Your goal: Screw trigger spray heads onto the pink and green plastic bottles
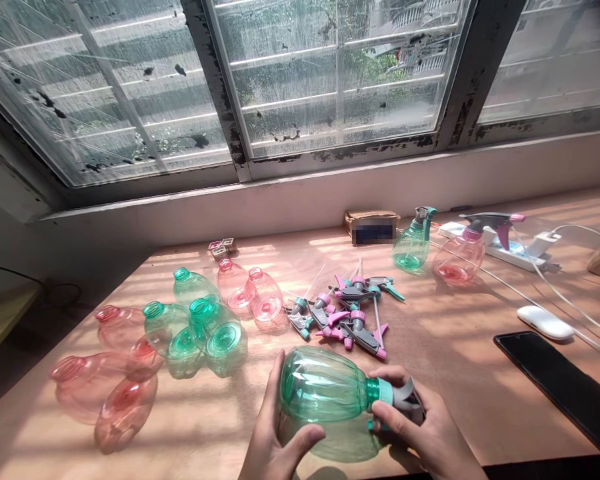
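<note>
A clear green spray bottle (pixel 325 385) lies on its side in the air above the front of the table, neck to the right. My left hand (pixel 275 430) cups its rounded base, thumb along the near side and the other fingers partly hidden behind it. My right hand (pixel 420 423) is closed around the grey and teal spray head (pixel 400 395) at the neck, thumb on the teal collar. Beyond the bottle lies a pile of loose spray heads (pixel 347 310), pink, teal and grey, with thin tubes.
Green bottles (pixel 217 327) and pink bottles (pixel 85 387) without heads lie to the left. A green spray bottle (pixel 413 247) and a pink one (pixel 460 257) stand at the back right. Nearby are a cardboard box (pixel 370 217), power strip (pixel 513 250), white case (pixel 545 323) and black phone (pixel 550 387).
</note>
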Tool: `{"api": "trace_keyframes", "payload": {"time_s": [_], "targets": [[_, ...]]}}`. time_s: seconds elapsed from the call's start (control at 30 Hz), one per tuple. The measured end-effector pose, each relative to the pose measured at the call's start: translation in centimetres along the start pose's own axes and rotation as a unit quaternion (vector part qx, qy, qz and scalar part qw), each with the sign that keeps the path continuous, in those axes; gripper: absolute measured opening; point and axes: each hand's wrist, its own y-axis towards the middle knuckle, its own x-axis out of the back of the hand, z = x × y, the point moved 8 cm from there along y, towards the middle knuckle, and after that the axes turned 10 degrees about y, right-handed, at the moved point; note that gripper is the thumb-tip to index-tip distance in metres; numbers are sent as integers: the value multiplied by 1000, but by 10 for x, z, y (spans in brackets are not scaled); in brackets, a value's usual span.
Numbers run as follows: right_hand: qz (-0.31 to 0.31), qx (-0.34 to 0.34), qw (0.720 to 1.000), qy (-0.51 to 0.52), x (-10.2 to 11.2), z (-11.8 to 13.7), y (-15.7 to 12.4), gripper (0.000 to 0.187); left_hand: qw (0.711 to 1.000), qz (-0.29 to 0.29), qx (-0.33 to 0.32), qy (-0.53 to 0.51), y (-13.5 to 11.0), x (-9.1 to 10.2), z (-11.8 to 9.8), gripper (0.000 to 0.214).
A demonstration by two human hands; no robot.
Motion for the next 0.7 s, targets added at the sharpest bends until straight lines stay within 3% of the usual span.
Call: {"api": "trace_keyframes", "payload": {"time_s": [0.2,0.37,0.57,0.7], "targets": [[-19,-13,999,30,1,-2,-2,52,997,-18,-6,80,2,6,0,77],[-25,-31,999,35,1,-6,-2,52,999,-9,3,51,1,1,-3,86],[-20,-13,999,43,1,-4,-2,52,998,13,19,-54,-2,-5,-3,114],[-18,-4,999,48,0,-3,-2,51,1000,6,-5,-23,0,-1,2,104]]}}
